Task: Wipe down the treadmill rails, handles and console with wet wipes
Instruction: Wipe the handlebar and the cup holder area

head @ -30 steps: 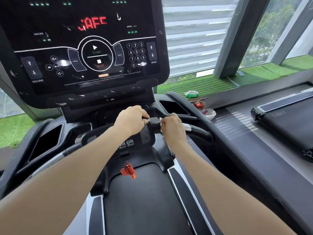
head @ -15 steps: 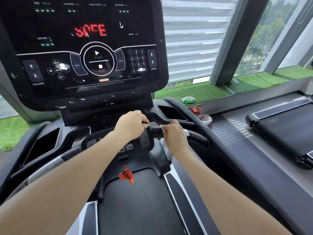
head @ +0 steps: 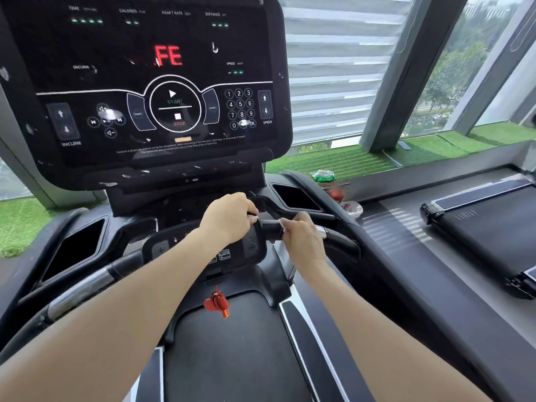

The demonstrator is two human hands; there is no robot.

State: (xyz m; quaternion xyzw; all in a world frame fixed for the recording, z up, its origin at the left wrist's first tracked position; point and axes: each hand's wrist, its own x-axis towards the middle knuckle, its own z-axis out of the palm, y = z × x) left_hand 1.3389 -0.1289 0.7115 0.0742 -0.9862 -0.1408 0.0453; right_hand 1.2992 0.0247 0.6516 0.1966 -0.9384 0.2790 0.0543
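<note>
The treadmill console [head: 145, 82] fills the upper left, with red letters lit on its dark screen. Below it, my right hand [head: 300, 237] grips the right handle [head: 339, 240] just left of its silver ring, and a white wet wipe [head: 282, 224] shows at its fingertips. My left hand [head: 229, 217] is curled over the small control panel [head: 249, 248] beside that handle. A white sliver of wipe shows at its fingertips too. A short black stretch of handle separates the two hands. How the wipe runs between them is hidden.
A red safety clip [head: 217, 304] hangs over the belt [head: 232, 358]. The left handle [head: 84, 288] and cup holders [head: 74, 248] flank the console. A green packet [head: 323, 175] lies on the windowsill by a white bag [head: 352, 208]. Another treadmill [head: 478, 227] stands to the right.
Both hands stay in the same spot on the right handle. The view has tilted up, so more of the console shows, and its red letters have scrolled.
</note>
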